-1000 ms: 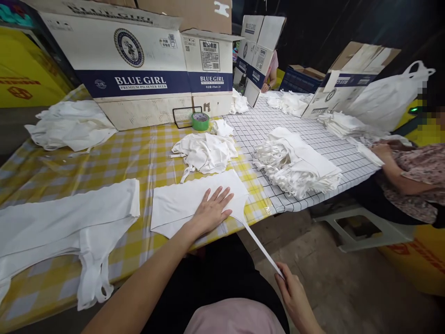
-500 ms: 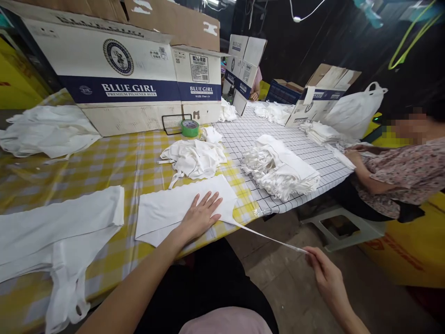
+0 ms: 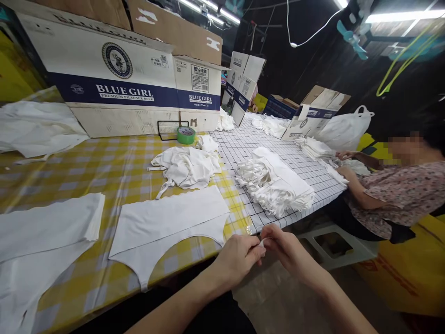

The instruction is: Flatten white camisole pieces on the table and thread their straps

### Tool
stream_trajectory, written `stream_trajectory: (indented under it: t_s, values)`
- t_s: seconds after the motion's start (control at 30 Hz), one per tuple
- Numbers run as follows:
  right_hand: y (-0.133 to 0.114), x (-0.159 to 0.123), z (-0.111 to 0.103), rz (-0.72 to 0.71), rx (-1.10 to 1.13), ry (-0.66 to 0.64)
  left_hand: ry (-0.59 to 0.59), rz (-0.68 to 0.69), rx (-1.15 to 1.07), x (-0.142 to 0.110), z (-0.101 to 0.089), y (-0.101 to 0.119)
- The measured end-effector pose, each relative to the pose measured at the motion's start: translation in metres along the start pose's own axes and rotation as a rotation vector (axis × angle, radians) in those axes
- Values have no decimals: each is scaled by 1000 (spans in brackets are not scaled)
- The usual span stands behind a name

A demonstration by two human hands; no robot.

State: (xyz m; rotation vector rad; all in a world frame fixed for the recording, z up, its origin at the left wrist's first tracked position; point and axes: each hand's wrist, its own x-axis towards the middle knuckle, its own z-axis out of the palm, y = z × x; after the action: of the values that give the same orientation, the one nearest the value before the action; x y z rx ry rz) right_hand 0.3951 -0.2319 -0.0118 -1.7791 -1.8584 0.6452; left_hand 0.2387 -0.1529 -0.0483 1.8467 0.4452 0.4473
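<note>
A white garment with a wavy top edge (image 3: 167,215) lies flat on the yellow checked tablecloth in front of me. Just past the table's front edge, my left hand (image 3: 236,260) is closed, its thumb and fingers pinching a thin white strap (image 3: 262,242). My right hand (image 3: 290,253) meets it there, fingertips closed on the same strap. Most of the strap is hidden behind my fingers. To the left lies a stack of similar white garments (image 3: 48,232). Beyond the flat garment sits a loose heap of white garments (image 3: 187,164).
A large beer carton (image 3: 132,111) stands along the back, with green tape (image 3: 186,135) before it. A pile of folded white garments (image 3: 274,181) rests on the grid-patterned cloth (image 3: 222,139). At right, a co-worker (image 3: 399,185) handles white pieces beside a plastic stool (image 3: 333,246).
My left hand has left the garment's surface and moved right to the strap. My right hand has come in leftward to meet it. The view has shifted slightly.
</note>
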Motion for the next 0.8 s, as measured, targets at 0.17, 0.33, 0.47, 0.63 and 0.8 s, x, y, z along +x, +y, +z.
stream_trajectory:
  t_s: [0.17, 0.33, 0.47, 0.63, 0.8]
  values:
    - [36, 21, 36, -203, -303, 371, 162, -260, -402, -11, -6, -21]
    - [51, 34, 74, -387, -427, 387, 201, -351, -613, -18, -7, -29]
    - [44, 49, 85, -421, -368, 331, 174, -366, -594, -19, -8, -32]
    - [38, 68, 89, -320, -154, 420, 456, -252, 175, -26, -43, -61]
    - [30, 83, 97, -233, 151, 319, 421, -141, 791, -25, -82, -97]
